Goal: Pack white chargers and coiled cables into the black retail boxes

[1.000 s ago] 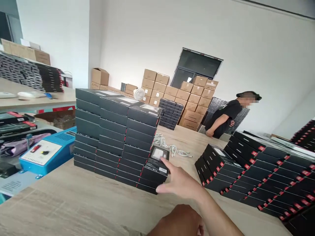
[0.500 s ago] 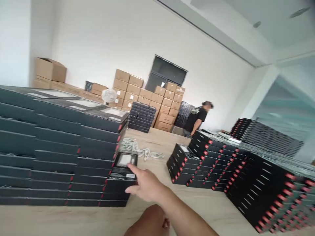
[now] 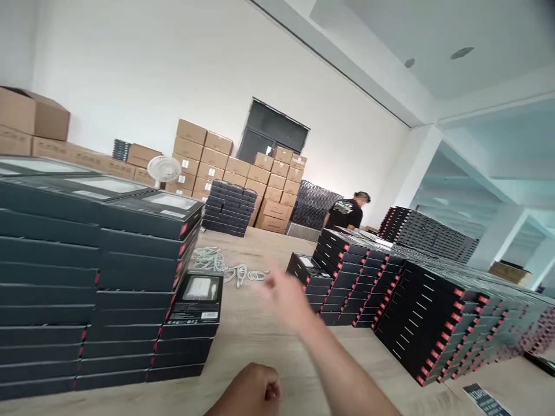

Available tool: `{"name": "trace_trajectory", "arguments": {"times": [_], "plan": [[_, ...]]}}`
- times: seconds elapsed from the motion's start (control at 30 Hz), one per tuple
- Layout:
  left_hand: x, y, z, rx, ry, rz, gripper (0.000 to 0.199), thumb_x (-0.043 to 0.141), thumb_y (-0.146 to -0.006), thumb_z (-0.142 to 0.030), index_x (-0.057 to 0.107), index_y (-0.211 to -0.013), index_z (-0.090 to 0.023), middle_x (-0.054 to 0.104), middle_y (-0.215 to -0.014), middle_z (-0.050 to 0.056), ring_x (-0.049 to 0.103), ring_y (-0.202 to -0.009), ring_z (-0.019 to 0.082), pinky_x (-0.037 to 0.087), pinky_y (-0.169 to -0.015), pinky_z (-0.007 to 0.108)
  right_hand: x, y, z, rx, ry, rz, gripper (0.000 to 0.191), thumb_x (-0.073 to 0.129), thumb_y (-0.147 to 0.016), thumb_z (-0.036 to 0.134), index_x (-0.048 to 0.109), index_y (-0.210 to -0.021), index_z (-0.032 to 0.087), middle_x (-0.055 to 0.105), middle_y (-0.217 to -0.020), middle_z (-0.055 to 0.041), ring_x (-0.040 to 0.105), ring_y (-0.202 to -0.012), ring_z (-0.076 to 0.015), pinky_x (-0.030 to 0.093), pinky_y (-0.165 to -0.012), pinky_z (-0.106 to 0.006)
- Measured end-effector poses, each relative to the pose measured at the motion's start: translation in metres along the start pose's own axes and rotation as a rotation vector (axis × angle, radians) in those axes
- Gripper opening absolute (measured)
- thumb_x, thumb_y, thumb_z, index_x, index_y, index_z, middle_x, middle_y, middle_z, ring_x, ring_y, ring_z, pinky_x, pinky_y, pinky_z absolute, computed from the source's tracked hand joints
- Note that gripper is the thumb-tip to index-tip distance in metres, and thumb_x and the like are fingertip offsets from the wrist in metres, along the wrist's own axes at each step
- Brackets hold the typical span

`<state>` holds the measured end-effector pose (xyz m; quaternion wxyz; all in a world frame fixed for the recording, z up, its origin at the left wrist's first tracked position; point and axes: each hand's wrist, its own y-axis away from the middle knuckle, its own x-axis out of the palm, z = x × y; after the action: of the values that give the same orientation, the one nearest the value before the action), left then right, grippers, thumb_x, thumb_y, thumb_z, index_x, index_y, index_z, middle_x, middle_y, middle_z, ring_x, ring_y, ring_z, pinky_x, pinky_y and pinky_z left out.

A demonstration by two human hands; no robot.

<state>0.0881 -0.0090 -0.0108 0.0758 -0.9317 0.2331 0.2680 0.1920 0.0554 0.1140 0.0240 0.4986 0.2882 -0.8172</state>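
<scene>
My right hand (image 3: 284, 294) is in the air above the table, between two groups of stacked boxes. It is blurred, with the index finger stretched out and nothing visible in it. My left hand (image 3: 255, 388) is curled into a fist low at the table's near side, and no object shows in it. To the left of both hands stands a short stack of black boxes, its top box (image 3: 195, 297) showing a white charger and cable through a clear window. Behind the right hand lie several coiled white cables (image 3: 219, 263).
Tall stacks of black boxes (image 3: 139, 266) border the left side. More black boxes with red corners (image 3: 420, 318) fill the right. Brown cartons (image 3: 203, 156), a white fan (image 3: 165, 169) and a person in a black shirt (image 3: 344, 214) are farther back. A printed sheet (image 3: 485, 400) lies at lower right.
My right hand has left the top of the short box stack and moved to the right. My view has turned slightly right, and my left fist shows more clearly.
</scene>
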Motion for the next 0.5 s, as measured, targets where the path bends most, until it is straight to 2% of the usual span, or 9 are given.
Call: {"name": "trace_trajectory", "arguments": {"times": [0.03,0.1,0.17,0.23,0.3,0.37,0.43,0.5], "plan": [[-0.001,0.001,-0.001,-0.017,0.001,-0.018,0.019,0.052,-0.066,-0.013,0.07,-0.069,-0.019,0.07,-0.071,0.001,0.064,-0.072,0.019,0.04,-0.063,0.027,-0.014,-0.002,-0.02,0.045,0.122,-0.13,0.068,0.059,-0.09,0.039,0.035,-0.152,0.026,0.071,-0.111,-0.0086,0.066,-0.101,-0.0254,0.047,-0.089,-0.036],[-0.002,0.0,-0.002,-0.043,0.028,-0.09,0.018,0.051,-0.066,-0.015,0.069,-0.069,-0.019,0.07,-0.072,0.002,0.064,-0.073,0.02,0.04,-0.064,0.027,-0.035,-0.005,-0.064,0.111,0.332,-0.187,0.072,0.065,-0.084,0.035,0.039,-0.149,0.02,0.061,-0.134,-0.0158,0.056,-0.123,-0.0313,0.039,-0.103,-0.044],[-0.003,-0.005,-0.001,-0.045,0.101,-0.182,0.013,0.053,-0.069,-0.022,0.065,-0.068,-0.019,0.068,-0.071,0.003,0.063,-0.073,0.02,0.041,-0.066,0.028,-0.045,0.001,-0.102,0.094,0.47,-0.113,0.072,0.069,-0.077,0.023,0.046,-0.145,0.019,0.058,-0.139,-0.0162,0.051,-0.129,-0.0323,0.032,-0.109,-0.05],[-0.004,-0.01,0.001,-0.035,0.253,-0.235,0.019,0.056,-0.073,-0.036,0.061,-0.067,-0.019,0.065,-0.071,0.003,0.061,-0.069,0.02,0.042,-0.065,0.029,-0.044,0.017,-0.123,-0.004,0.542,-0.166,0.061,0.062,-0.076,0.009,0.056,-0.136,0.021,0.062,-0.133,-0.0136,0.055,-0.123,-0.0293,0.03,-0.108,-0.05],[-0.007,-0.012,0.0,-0.09,0.527,-0.241,0.038,0.06,-0.072,-0.057,0.06,-0.075,-0.019,0.065,-0.078,0.005,0.062,-0.07,0.02,0.044,-0.062,0.029,-0.032,0.044,-0.124,-0.126,0.543,-0.289,0.053,0.054,-0.079,0.003,0.064,-0.128,0.022,0.068,-0.122,-0.0117,0.06,-0.111,-0.0265,0.034,-0.102,-0.049],[-0.01,-0.011,-0.005,-0.188,0.888,-0.206,0.059,0.063,-0.066,-0.071,0.062,-0.094,-0.019,0.069,-0.097,0.008,0.067,-0.084,0.024,0.05,-0.066,0.031,-0.013,0.08,-0.108,-0.221,0.468,-0.366,0.049,0.053,-0.083,0.005,0.066,-0.126,0.025,0.07,-0.113,-0.011,0.062,-0.104,-0.0262,0.038,-0.096,-0.047],[-0.011,-0.007,-0.012,-0.252,1.173,-0.12,0.074,0.065,-0.063,-0.076,0.06,-0.112,-0.021,0.069,-0.112,0.011,0.067,-0.101,0.028,0.054,-0.076,0.036,0.01,0.121,-0.085,-0.257,0.319,-0.316,0.045,0.054,-0.088,0.013,0.066,-0.125,0.033,0.071,-0.112,-0.0087,0.064,-0.102,-0.0269,0.04,-0.092,-0.047],[-0.011,-0.003,-0.021,-0.246,1.239,-0.096,0.073,0.068,-0.064,-0.07,0.06,-0.115,-0.019,0.072,-0.11,0.012,0.068,-0.104,0.03,0.054,-0.083,0.04,0.03,0.156,-0.065,-0.175,0.121,-0.201,0.035,0.058,-0.09,0.022,0.069,-0.118,0.041,0.074,-0.104,-0.0053,0.066,-0.097,-0.0262,0.043,-0.091,-0.045]]}}
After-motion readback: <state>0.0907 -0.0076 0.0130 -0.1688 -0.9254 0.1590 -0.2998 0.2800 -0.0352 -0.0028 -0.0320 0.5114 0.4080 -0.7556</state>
